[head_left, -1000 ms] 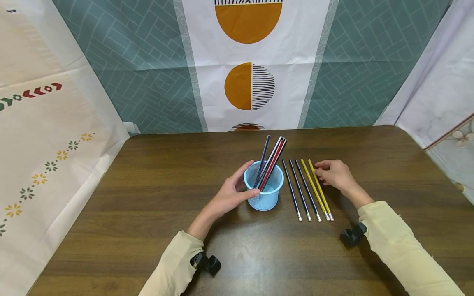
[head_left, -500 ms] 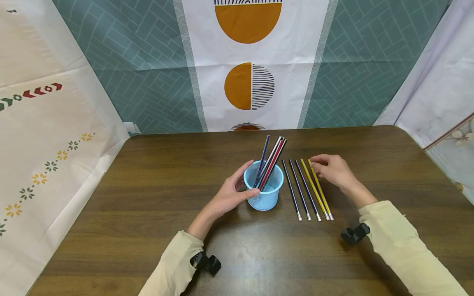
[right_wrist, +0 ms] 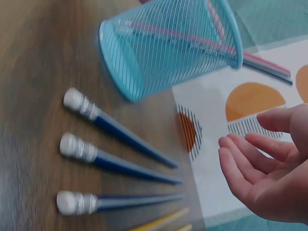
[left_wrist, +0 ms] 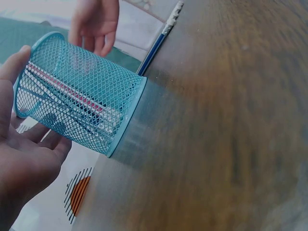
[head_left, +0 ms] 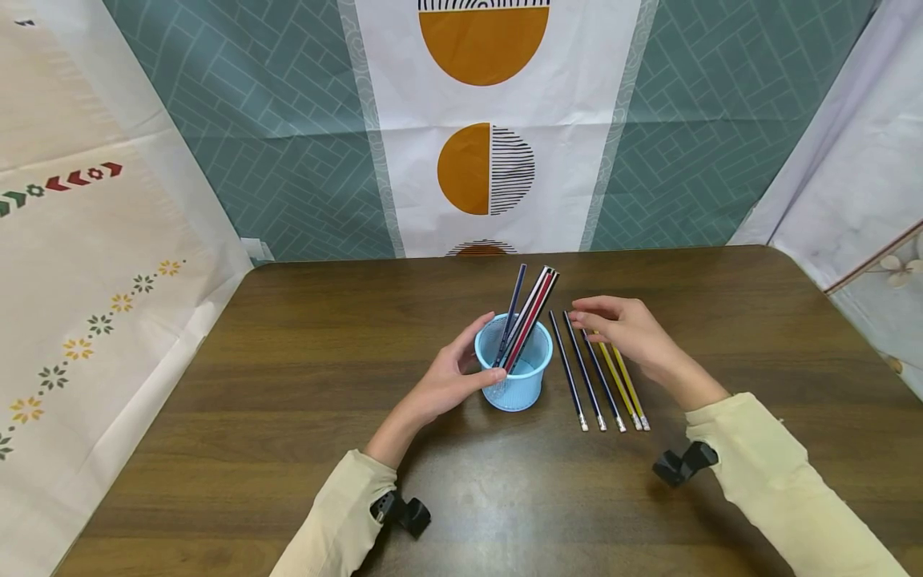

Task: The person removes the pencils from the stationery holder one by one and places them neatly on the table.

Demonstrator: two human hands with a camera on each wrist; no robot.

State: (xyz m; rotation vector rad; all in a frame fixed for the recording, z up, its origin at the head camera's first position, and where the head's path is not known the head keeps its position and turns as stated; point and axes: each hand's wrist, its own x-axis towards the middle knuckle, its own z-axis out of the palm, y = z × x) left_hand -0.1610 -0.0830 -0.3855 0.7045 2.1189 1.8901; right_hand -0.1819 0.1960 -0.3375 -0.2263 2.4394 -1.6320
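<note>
A light blue mesh cup (head_left: 513, 393) stands on the table, several pencils leaning inside it. My left hand (head_left: 449, 383) is curled round the cup's left side, thumb at the near rim. To the cup's right lie three dark blue pencils (head_left: 569, 370) and two yellow ones (head_left: 629, 385) in a row, white erasers toward me. Over the far ends of the row is my right hand (head_left: 626, 330), holding nothing, fingers loosely bent. In the right wrist view the right hand (right_wrist: 269, 166) hangs beyond the blue pencils (right_wrist: 130, 137), apart from the mesh cup (right_wrist: 168, 53).
The brown wooden table (head_left: 288, 417) ends at a patterned cloth (head_left: 303, 160) hanging behind it. Pale cloths hang at the left and right sides. A black device (head_left: 401, 513) is strapped to each wrist.
My right hand has moved left from beside the rightmost yellow pencil to over the far ends of the row. The left hand, cup and pencils look unmoved.
</note>
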